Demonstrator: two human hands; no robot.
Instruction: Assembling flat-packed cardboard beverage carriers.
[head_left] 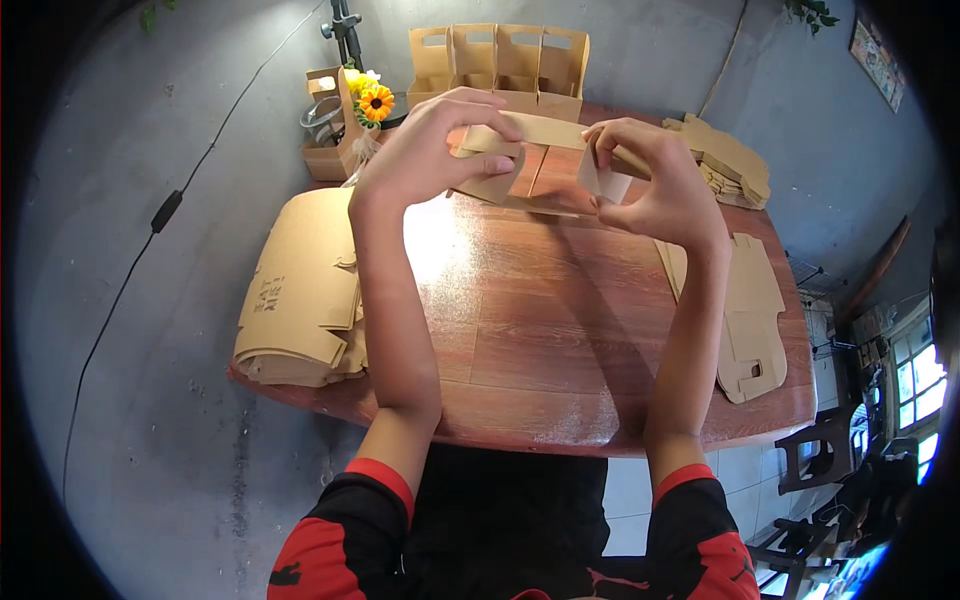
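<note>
Above the far part of the table, both my hands hold a brown cardboard box piece, partly folded open (552,130), through whose middle the tabletop shows. My left hand (425,150) pinches its left end, thumb below and fingers on top. At the right end, my right hand (660,178) curls its fingers and thumb round a folded flap. Just behind stands a row of folded cardboard carriers (475,62) with cut-out handle slots. A pile of flat cardboard blanks (300,275) lies by my left forearm, and more flat blanks (752,315) lie beside my right forearm.
The red-brown wooden table (530,350) meets a grey wall. Another stack of cut cardboard (725,160) sits at the back right. At the back left are a single carrier (328,162), yellow and orange flowers (376,103) and a black stand (345,35). A dark stool (825,445) stands right.
</note>
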